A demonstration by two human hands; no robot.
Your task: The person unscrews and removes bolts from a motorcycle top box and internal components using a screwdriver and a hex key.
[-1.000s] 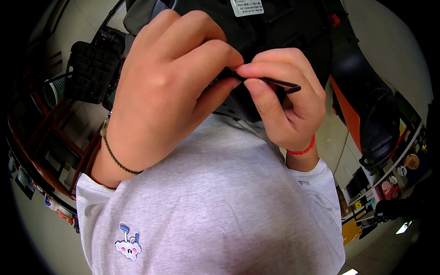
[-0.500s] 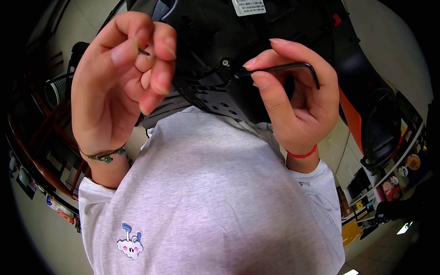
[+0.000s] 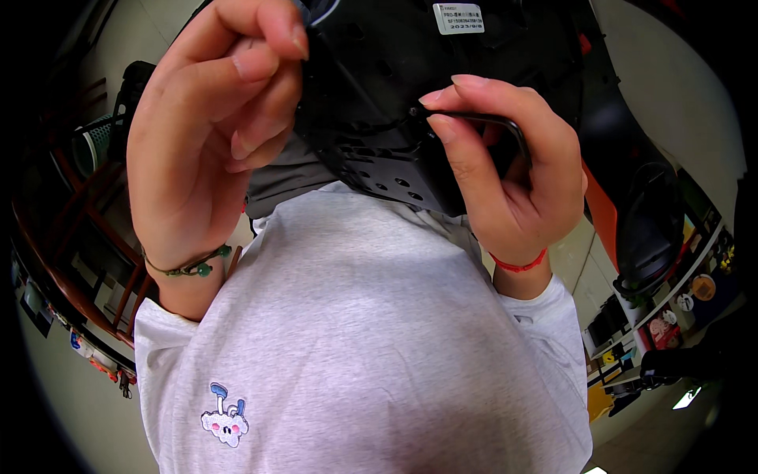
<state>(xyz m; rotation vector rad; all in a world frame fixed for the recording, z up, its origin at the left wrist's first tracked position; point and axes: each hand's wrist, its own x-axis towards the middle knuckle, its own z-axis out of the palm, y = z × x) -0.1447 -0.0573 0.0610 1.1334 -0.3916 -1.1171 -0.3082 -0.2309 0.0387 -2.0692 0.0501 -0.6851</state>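
My right hand (image 3: pixel 521 174) grips a black L-shaped hex key (image 3: pixel 505 122) between thumb and fingers, its straight end at a small screw fitting on a black plastic panel (image 3: pixel 355 87). My left hand (image 3: pixel 213 126) is curled at the panel's upper left, palm turned toward me, fingertips close together; whatever they might hold is hidden. The panel has slots and holes along its lower face and a white printed label (image 3: pixel 458 19) near the top. Its lower edge lies just beyond my light grey shirt.
Brown wooden chairs (image 3: pixel 67 284) stand at left, with a green mesh basket (image 3: pixel 91 146) and a dark case (image 3: pixel 126 103) beyond. At right are an orange-and-black object (image 3: pixel 600 213) and shelves with assorted items (image 3: pixel 671 324).
My left hand has turned palm toward me and moved left and up from my right fingers. The small dark piece seen in it is now hidden. My right hand has shifted, still holding the key.
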